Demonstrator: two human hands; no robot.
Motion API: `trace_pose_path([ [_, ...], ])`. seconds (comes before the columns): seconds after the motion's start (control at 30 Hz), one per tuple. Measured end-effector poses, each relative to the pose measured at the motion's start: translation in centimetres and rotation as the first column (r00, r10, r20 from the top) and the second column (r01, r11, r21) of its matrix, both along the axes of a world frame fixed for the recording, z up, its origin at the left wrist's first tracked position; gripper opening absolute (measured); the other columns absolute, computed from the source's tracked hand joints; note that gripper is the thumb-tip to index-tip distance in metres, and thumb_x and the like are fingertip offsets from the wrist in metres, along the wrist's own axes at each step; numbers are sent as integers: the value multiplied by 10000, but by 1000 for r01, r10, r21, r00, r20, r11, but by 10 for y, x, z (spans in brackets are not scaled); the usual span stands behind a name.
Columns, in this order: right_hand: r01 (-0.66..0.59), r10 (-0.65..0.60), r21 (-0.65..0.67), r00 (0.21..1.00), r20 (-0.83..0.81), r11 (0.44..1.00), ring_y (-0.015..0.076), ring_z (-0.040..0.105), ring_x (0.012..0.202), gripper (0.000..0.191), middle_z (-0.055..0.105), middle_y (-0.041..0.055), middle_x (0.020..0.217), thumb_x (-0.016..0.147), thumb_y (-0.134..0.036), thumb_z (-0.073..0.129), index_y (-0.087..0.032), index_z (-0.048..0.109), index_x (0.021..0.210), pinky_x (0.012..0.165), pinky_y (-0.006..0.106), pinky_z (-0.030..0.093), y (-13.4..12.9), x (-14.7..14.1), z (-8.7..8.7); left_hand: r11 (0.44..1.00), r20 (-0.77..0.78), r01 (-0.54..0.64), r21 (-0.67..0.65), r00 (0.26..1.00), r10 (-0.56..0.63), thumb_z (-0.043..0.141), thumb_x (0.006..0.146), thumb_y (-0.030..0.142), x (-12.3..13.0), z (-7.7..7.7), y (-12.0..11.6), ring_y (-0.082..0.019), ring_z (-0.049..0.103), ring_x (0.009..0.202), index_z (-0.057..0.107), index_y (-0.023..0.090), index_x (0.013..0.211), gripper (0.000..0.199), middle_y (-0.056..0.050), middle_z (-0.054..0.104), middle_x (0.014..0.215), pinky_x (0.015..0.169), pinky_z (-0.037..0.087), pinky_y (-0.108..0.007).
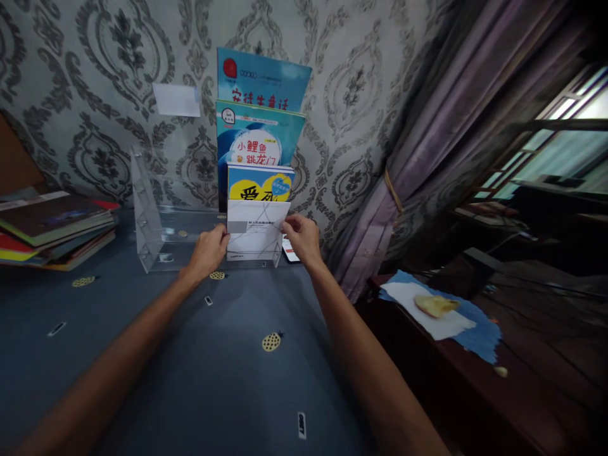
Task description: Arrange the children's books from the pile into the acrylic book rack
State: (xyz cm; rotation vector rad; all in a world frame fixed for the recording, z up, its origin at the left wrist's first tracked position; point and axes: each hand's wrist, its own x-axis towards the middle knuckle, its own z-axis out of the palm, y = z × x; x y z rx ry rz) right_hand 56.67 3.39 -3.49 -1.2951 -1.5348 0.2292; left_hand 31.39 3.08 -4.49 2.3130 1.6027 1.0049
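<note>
A small white booklet [256, 237] stands upright at the front of a clear tiered rack [149, 218]. My left hand [209, 247] pinches its left edge and my right hand [303, 239] pinches its right edge. Behind it rise a blue and yellow book [261, 180], a teal book with a white circle [289, 130] and, tallest at the back, a blue book [266, 76]. The rack's left part holds no books. Partly hidden behind my right hand, a phone-like item [289, 250] lies by the rack's right side.
A stack of books [57, 228] lies on the blue-grey tabletop [190, 380] at left. A white card [175, 100] is on the patterned wall behind. To the right hangs a tied purple curtain [380, 202]; beyond it, a dark red surface bears a blue cloth [484, 329] with a yellowish item [434, 305].
</note>
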Motion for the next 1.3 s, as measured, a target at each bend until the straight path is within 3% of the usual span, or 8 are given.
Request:
trace_pose_path([
  [0.3, 18, -18, -8, 1000, -8, 1000, 225, 704, 768, 210, 733, 56, 778, 848, -300, 547, -177, 716, 867, 733, 347, 560, -1, -3, 0, 999, -26, -1, -34, 1000, 0, 396, 978, 293, 0, -5, 4, -225, 709, 815, 646, 198, 910, 275, -78, 748, 820, 747, 487, -296],
  [0.8, 10, -10, 2, 999, -46, 1000, 235, 711, 729, 196, 748, 70, 769, 796, -306, 576, -177, 714, 847, 681, 340, 554, 1, -1, -3, 998, -186, -70, -9, 980, 67, 347, 1040, 278, 4, 0, -10, -282, 706, 933, 636, 188, 1088, 307, -128, 757, 1003, 762, 450, -328],
  [1.3, 37, -38, -34, 998, -42, 999, 261, 726, 738, 245, 753, 85, 756, 795, -357, 578, -163, 718, 848, 652, 355, 563, -2, -1, 0, 992, -244, -116, -42, 964, 102, 365, 1053, 312, 5, 6, -12, -293, 719, 1014, 667, 177, 1091, 333, -153, 760, 1069, 830, 487, -345],
])
